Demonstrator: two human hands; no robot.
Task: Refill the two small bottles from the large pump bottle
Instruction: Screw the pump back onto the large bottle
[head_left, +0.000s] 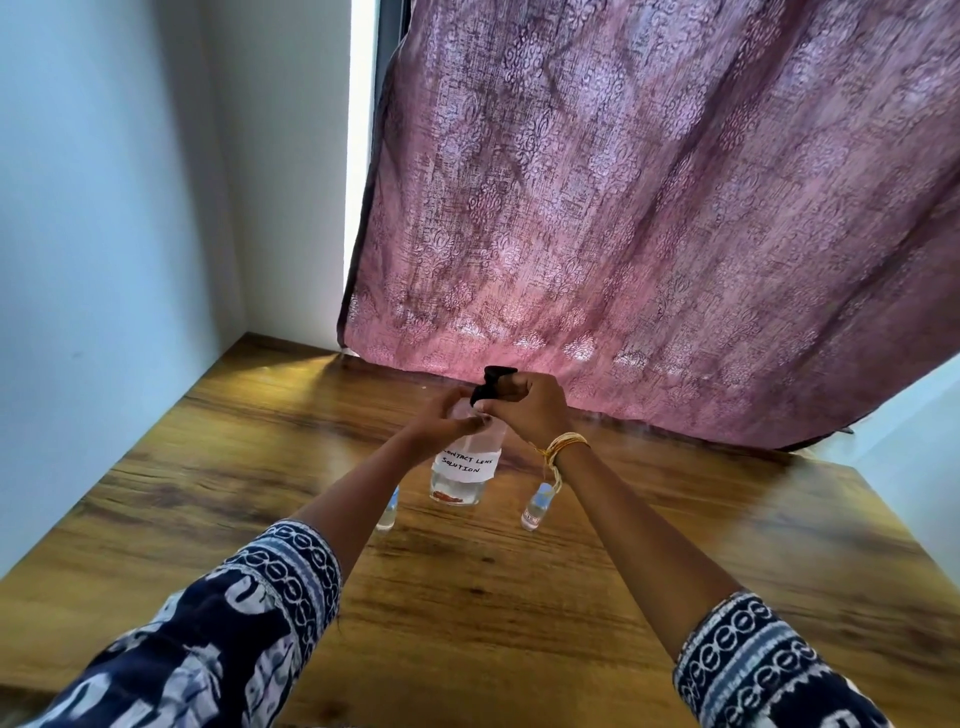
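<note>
Head view
Large pump bottle (466, 467): clear, upright on the wooden surface (519, 597), near its far edge in front of the curtain; a white label reads "CONTACT LENS SOLUTION"; a little liquid shows at the bottom.
Pump head (493, 382): black, at the top of the large bottle, mostly covered by the right hand.
Left hand (449, 418): its fingers (457, 402) curl round the neck and shoulder of the large pump bottle, holding it.
Right hand (530, 405): fingers curled tightly round the black pump head, gripping it from above; gold bangles (563, 448) sit on the wrist.
Left small bottle (388, 512): clear, standing on the surface just left of the large bottle, partly hidden behind the left forearm; whether it has a cap cannot be told.
Right small bottle (536, 506): clear with a pale label, standing on the surface just right of the large bottle, under the right wrist and apart from it.
Sleeves (249, 639): dark blue with a white pattern, on both forearms.
Curtain (649, 208): pink, patterned, hanging behind the surface; its hem reaches the far edge.
Wall (130, 208): pale, on the left.
</note>
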